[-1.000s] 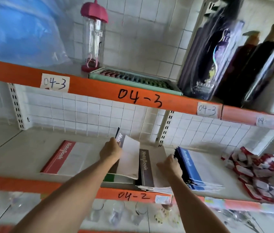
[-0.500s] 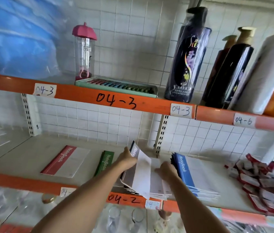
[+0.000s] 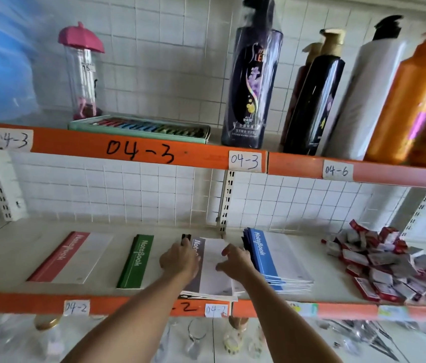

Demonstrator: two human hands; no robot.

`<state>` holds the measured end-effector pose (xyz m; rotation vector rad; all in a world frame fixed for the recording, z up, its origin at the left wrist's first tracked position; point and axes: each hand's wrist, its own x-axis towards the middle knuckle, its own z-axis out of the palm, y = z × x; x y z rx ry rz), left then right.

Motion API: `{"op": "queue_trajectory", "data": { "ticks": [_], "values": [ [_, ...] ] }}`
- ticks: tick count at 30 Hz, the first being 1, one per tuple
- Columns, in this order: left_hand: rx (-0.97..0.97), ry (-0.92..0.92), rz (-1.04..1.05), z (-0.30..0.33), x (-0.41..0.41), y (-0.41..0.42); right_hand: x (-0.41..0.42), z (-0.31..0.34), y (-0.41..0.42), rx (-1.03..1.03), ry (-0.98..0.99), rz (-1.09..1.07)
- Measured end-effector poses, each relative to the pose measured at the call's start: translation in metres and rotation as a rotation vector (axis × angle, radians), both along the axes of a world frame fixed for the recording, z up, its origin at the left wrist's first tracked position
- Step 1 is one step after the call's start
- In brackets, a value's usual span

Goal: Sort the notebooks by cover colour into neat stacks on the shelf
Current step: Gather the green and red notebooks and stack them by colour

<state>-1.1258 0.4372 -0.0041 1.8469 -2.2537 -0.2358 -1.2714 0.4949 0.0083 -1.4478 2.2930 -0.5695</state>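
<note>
On the middle shelf (image 3: 15,252) lie four notebook groups. A red notebook (image 3: 68,258) is at the left and a green notebook (image 3: 136,260) lies beside it. A grey-spined notebook stack (image 3: 214,273) sits at the front edge, and a blue notebook stack (image 3: 274,258) lies to its right. My left hand (image 3: 180,260) grips the left spine edge of the top grey notebook, which lies flat on its stack. My right hand (image 3: 235,260) rests its fingertips on that notebook's white cover, next to the blue stack.
A heap of small red and white packets (image 3: 384,260) fills the shelf's right end. The upper shelf carries a pink-capped clear bottle (image 3: 83,74), a flat pen box (image 3: 138,128) and several tall pump bottles (image 3: 251,74). Glassware stands on the shelf below.
The grey notebook that my left hand held tilted up now lies flat on the grey stack. Both hands have closed in on it, and the view has tipped upward.
</note>
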Motion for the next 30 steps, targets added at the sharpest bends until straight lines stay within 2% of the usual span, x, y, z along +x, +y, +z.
{"op": "queue_trajectory", "data": {
  "ticks": [4,9,13,17,24,30],
  "values": [
    [-0.029,0.013,-0.117,-0.003,0.023,-0.013,0.017,0.001,-0.006,-0.088,0.083,0.055],
    [-0.108,0.029,-0.209,-0.001,0.096,-0.032,0.072,0.008,-0.031,-0.129,0.112,0.14],
    [-0.161,0.067,-0.175,0.0,0.175,-0.052,0.141,0.007,-0.056,-0.116,0.089,0.228],
    [-0.137,-0.037,-0.147,-0.002,0.244,-0.062,0.202,0.003,-0.074,-0.117,0.111,0.314],
    [-0.137,-0.075,-0.068,0.0,0.374,-0.08,0.33,-0.001,-0.105,-0.107,0.103,0.435],
    [-0.096,-0.142,-0.028,0.001,0.478,-0.092,0.43,-0.005,-0.127,-0.088,0.09,0.451]
  ]
}}
